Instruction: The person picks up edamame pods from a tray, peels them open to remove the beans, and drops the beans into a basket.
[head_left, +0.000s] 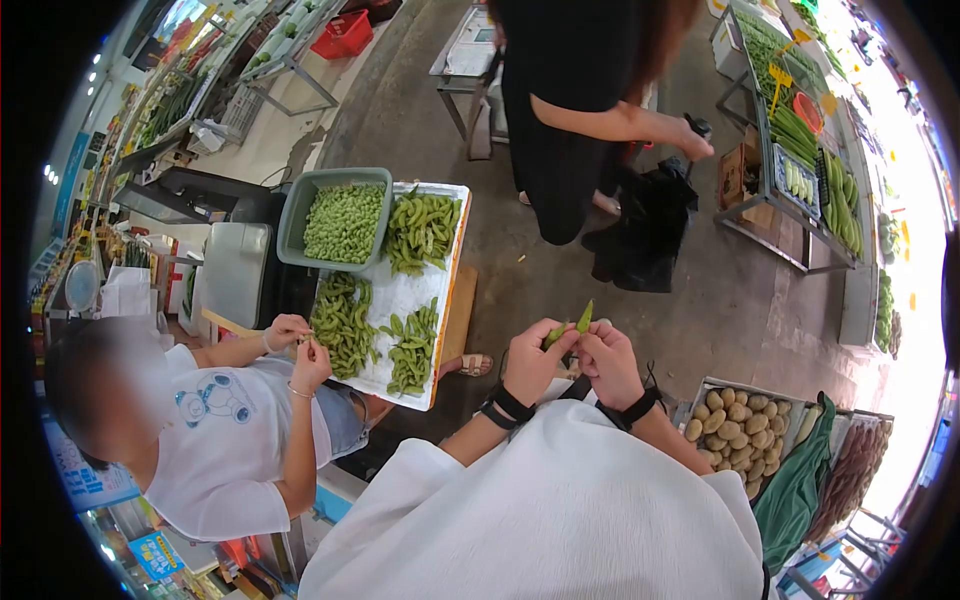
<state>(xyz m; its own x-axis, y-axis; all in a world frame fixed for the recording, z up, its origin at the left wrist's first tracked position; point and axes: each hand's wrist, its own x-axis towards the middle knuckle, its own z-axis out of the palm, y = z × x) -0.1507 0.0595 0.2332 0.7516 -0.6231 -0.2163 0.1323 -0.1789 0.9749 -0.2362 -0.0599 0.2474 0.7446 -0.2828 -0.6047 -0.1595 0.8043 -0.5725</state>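
Note:
Both of my hands meet in front of my white top, each with a black band at the wrist. My left hand [535, 362] pinches one end of a green bean pod [584, 320]. The fingers of my right hand [608, 362] close on the same pod, whose pointed tip sticks up between the hands. To the left, a white foam tray [395, 297] carries heaps of green pods [343, 325]. A grey-green tub [284, 222] of shelled beans [343, 223] rests at the tray's far left corner.
A co-worker [235, 430] sits at the left with both hands by the tray. Ahead, a person in black [565, 110] stands beside a black bag [650, 225]. Potatoes [740, 430] fill a crate at the right. Vegetable stands [790, 190] line the far right.

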